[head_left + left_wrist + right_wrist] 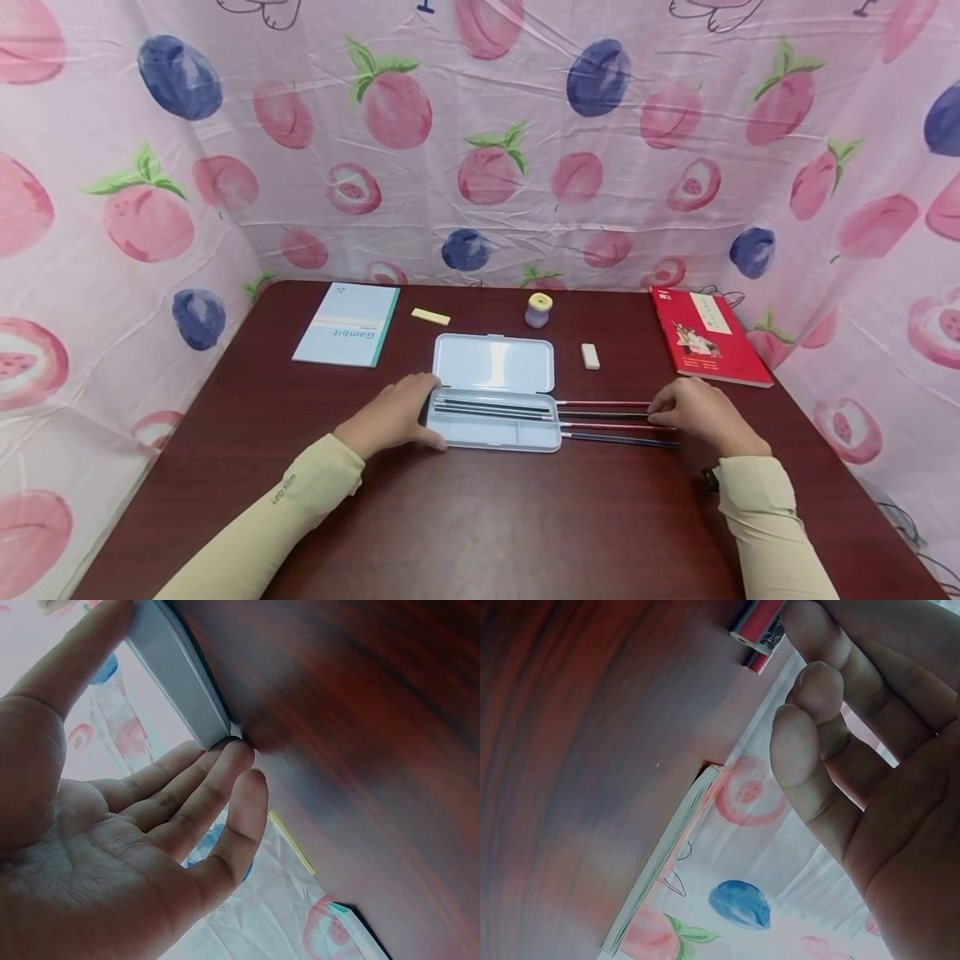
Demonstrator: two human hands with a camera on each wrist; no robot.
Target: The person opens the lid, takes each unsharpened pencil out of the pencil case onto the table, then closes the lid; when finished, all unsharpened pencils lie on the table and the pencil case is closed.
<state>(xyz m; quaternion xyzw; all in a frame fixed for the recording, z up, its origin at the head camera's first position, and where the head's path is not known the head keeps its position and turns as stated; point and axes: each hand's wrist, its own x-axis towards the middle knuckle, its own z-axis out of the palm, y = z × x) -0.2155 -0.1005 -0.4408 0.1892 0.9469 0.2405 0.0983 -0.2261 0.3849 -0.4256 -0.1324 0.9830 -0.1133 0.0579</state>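
Observation:
A pale blue pencil case lies with its lid folded back; several dark pencils are inside. My left hand holds its left end, thumb at the near corner and fingers at the far one. In the left wrist view, those fingertips meet the case's corner. To the right of the case, red, black and blue pencils lie side by side on the table. At their far ends, my right hand pinches the black pencil. Red pencil ends show beside its fingers in the right wrist view.
Behind the case are a yellow strip, a small yellow-and-purple pot-shaped item and a white eraser. A light blue notebook lies at back left, a red book at back right. Fruit-print cloth surrounds the table.

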